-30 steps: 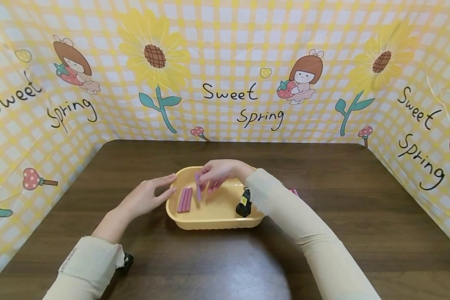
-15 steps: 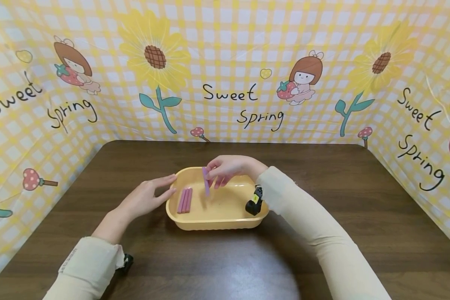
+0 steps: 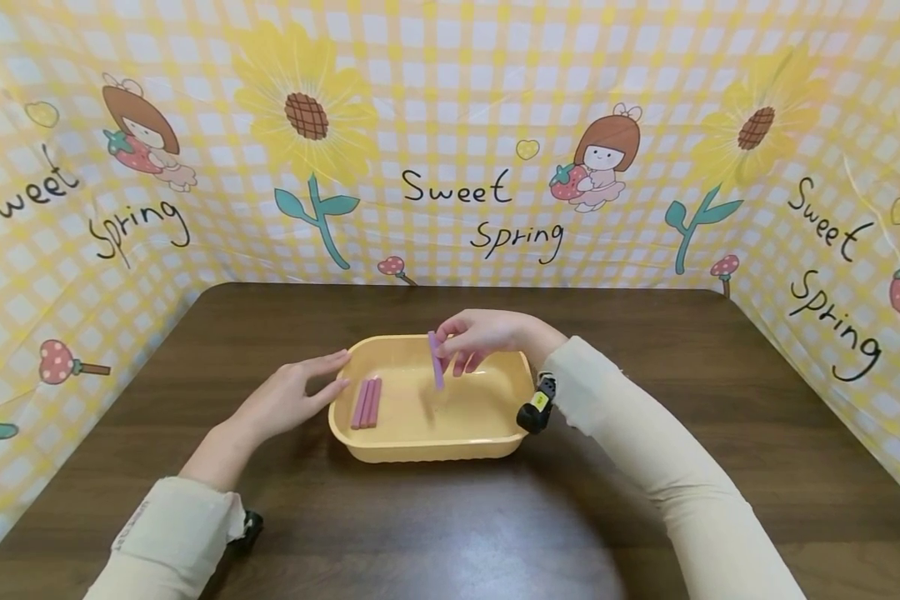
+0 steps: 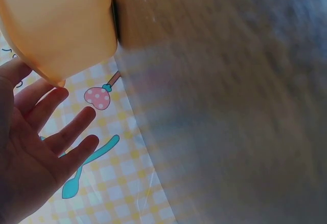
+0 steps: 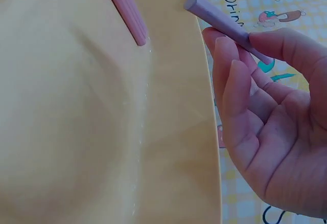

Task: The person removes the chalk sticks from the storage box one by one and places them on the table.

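Between thumb and fingertips my right hand [image 3: 483, 333] pinches a slim purple stick [image 5: 219, 19], which looks like chalk or modelling clay. The stick hangs tilted above the middle of a yellow oval tray [image 3: 435, 446]. Inside the tray, at its left end, three pinkish-purple sticks [image 3: 367, 404] lie side by side; in the right wrist view these sticks [image 5: 127, 12] rest near the tray wall. My left hand [image 3: 288, 400] touches the tray's left rim with thumb and fingertips, its fingers nearly straight. Seen from the left wrist, the other fingers [image 4: 71, 134] are spread beside the tray wall [image 4: 61, 24].
A dark brown wooden table [image 3: 435, 533] carries the tray. Around its back and sides stands a yellow checked cloth [image 3: 450, 100] printed with flowers and lettering. A black wrist camera [image 3: 537, 406] on the right sleeve overlaps the tray's right end in the head view.
My right hand has moved rightward with the purple stick, away from the three sticks, and lifted it a little. The left hand has kept its place at the tray's rim.
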A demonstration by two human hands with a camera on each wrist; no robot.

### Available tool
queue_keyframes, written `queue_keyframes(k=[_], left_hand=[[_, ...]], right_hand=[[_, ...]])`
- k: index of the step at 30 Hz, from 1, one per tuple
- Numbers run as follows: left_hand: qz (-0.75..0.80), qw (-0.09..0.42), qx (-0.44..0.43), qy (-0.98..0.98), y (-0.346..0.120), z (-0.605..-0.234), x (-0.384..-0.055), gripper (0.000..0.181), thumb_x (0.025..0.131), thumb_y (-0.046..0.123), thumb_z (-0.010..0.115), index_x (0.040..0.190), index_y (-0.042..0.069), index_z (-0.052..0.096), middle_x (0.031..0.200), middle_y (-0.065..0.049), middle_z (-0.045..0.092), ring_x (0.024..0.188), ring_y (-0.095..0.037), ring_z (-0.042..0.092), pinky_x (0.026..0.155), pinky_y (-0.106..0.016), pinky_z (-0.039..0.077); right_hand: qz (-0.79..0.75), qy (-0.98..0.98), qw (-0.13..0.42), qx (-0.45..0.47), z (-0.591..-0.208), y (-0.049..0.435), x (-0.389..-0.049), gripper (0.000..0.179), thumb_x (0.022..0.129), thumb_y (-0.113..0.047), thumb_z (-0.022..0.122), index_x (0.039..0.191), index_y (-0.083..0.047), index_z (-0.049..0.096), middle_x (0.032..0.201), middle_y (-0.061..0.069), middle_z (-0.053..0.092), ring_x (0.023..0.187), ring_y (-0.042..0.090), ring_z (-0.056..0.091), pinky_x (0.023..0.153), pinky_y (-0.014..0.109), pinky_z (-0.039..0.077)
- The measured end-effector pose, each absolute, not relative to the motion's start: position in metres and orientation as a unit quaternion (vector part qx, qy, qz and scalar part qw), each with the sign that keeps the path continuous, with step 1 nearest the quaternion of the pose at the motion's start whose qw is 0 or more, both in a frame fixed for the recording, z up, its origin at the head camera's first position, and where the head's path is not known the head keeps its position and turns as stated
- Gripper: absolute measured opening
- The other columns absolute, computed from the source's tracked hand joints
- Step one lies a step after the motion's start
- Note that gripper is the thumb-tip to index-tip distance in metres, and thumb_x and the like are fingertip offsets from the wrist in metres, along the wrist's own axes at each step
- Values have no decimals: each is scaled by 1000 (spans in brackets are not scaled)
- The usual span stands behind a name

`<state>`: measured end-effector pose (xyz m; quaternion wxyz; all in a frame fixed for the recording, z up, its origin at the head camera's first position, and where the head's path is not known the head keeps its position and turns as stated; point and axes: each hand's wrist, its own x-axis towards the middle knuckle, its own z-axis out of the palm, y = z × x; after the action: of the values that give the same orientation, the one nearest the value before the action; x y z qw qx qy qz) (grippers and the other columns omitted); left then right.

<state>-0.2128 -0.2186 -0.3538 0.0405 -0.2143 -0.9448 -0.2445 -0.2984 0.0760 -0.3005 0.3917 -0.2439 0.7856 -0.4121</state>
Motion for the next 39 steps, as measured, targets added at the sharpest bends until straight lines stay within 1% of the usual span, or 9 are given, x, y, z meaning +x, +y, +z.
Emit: queue_keyframes(k=[7, 10, 17, 23, 26, 29, 34, 39], left_hand=[[-243, 41, -214, -945, -219, -354, -212, 48, 94, 29, 56, 135, 6, 49, 140, -14, 48, 128, -36, 46, 104, -54, 38], [-243, 42, -214, -945, -220, -355, -212, 48, 94, 29, 56, 135, 6, 49, 140, -14, 48, 128, -36, 46, 104, -54, 38], [-241, 45, -215, -945, -220, -355, -212, 47, 94, 27, 56, 135, 4, 50, 140, -15, 48, 127, -37, 47, 104, -54, 38], [-239, 46, -217, -945, -219, -356, -212, 47, 93, 26, 57, 134, 4, 50, 139, -15, 49, 127, -37, 47, 104, -54, 39], [-238, 45, -216, -946, -219, -356, -213, 48, 94, 27, 56, 135, 4, 49, 139, -15, 49, 127, -37, 47, 104, -54, 39], [-239, 44, -214, -946, -219, -356, -213, 48, 94, 28, 56, 135, 5, 49, 140, -14, 48, 128, -36, 46, 104, -54, 38], [-242, 44, -216, -945, -219, -355, -213, 47, 94, 28, 56, 135, 5, 49, 140, -14, 48, 128, -36, 46, 105, -54, 38], [-242, 46, -218, -944, -218, -355, -214, 47, 94, 27, 56, 134, 5, 50, 139, -15, 49, 127, -36, 47, 104, -53, 38]], right_hand=[[-412, 791, 384, -239, -302, 95, -296, 13, 95, -18, 52, 100, -6, 55, 89, 1, 71, 72, 15, 62, 65, 23, 51], [-417, 789, 382, -239, -302, 103, -295, 14, 95, -18, 52, 100, -5, 55, 90, 2, 72, 73, 17, 62, 65, 23, 51], [-426, 781, 381, -253, -305, 124, -293, 14, 96, -18, 50, 101, -5, 55, 90, 2, 72, 75, 15, 61, 66, 25, 50], [-439, 772, 381, -257, -309, 144, -290, 15, 96, -18, 49, 100, -5, 55, 92, 6, 72, 76, 20, 60, 64, 24, 48], [-456, 765, 378, -252, -310, 154, -288, 14, 96, -17, 49, 99, -4, 55, 91, 8, 72, 73, 19, 59, 64, 25, 48], [-468, 761, 375, -250, -311, 163, -287, 13, 96, -15, 49, 101, -3, 52, 90, 7, 72, 70, 15, 59, 63, 24, 48], [-477, 767, 361, -233, -312, 179, -283, 17, 96, -13, 49, 108, -1, 50, 85, 1, 70, 69, 11, 60, 62, 22, 49], [-495, 769, 350, -204, -314, 193, -277, 18, 96, -12, 49, 110, -1, 48, 82, -2, 66, 70, 10, 60, 63, 21, 51]])
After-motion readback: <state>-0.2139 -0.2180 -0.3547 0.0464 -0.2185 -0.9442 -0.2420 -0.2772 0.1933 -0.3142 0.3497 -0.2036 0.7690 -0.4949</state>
